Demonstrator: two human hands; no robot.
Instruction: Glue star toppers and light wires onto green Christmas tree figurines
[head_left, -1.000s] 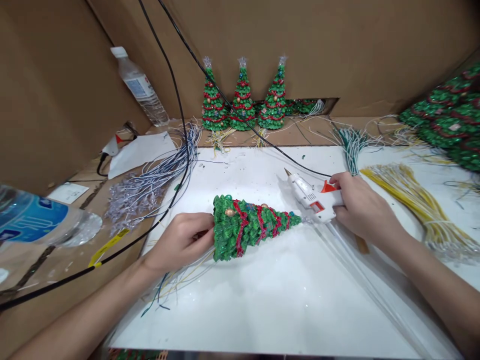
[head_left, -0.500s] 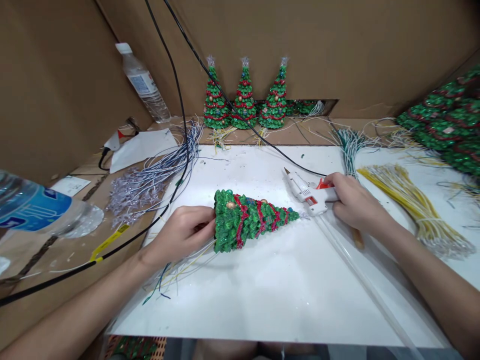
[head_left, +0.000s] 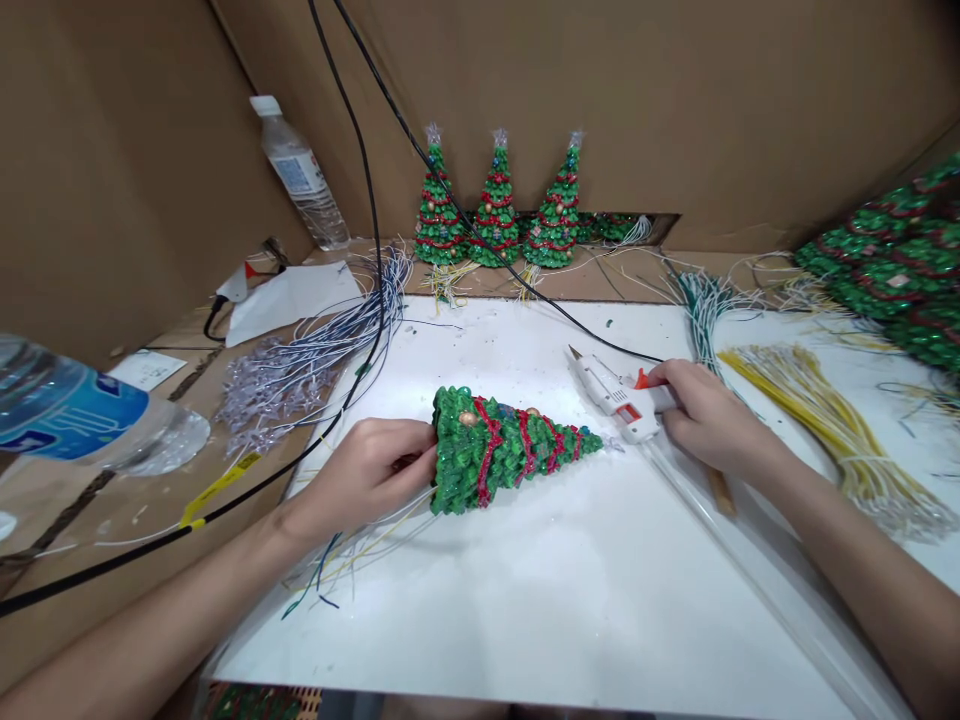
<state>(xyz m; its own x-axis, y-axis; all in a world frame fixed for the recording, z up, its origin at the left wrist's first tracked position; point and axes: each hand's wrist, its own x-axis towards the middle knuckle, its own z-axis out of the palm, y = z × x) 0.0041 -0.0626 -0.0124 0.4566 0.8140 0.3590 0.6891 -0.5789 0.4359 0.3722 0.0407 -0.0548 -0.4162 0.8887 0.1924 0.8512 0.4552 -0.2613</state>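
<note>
A small green Christmas tree [head_left: 502, 450] with red garlands and gold balls lies on its side over the white board [head_left: 525, 610]. My left hand [head_left: 375, 465] is closed on its base, and thin coloured wires trail out below the hand. The tree's tip, with a clear star [head_left: 613, 444], points right. My right hand [head_left: 701, 415] grips the handle of a white hot glue gun [head_left: 611, 392] with an orange trigger. Its nozzle points up and left, away from the tree. A long clear glue stick [head_left: 720, 530] runs from the gun towards the lower right.
Three upright trees [head_left: 495, 215] stand at the back. Clear stars on wires [head_left: 277, 385] lie left, yellow-white wires [head_left: 832, 420] and green-white wires [head_left: 701, 305] right. Two bottles [head_left: 304, 180] are at left. A black cable [head_left: 375, 220] crosses the workspace. More trees [head_left: 892, 260] are piled at right.
The whole view has shifted slightly, so most things sit a little lower and to the right. Both hands keep their hold on the tree and the glue gun.
</note>
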